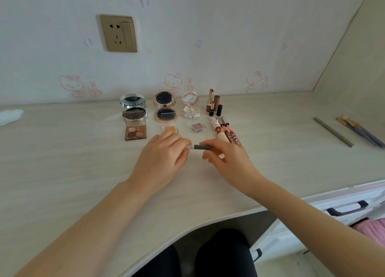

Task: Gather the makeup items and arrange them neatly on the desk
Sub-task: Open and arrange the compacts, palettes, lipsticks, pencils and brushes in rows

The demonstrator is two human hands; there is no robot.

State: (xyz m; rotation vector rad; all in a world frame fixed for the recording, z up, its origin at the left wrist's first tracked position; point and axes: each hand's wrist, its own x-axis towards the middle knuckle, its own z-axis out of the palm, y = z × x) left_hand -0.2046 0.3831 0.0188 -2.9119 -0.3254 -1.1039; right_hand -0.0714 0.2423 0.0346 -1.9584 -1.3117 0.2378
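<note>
While most of the makeup already stands in tidy rows near the middle of the frame, the person works at one last small tube (pixel 199 146) just below them. The left hand (pixel 164 153) pinches its pale end and the right hand (pixel 226 159) grips the dark cap end, so it looks as if the cap is being pushed on or pulled off; I cannot tell which. Above the hands, three open compacts (pixel 165 105) line the wall, with an eyeshadow palette (pixel 135 131) under the leftmost one and lipsticks (pixel 214 104) to the right. At the right edge, a pencil (pixel 333 131) and some brushes (pixel 360 131) lie apart on the desk (pixel 62 162), probably waiting to be gathered.
</note>
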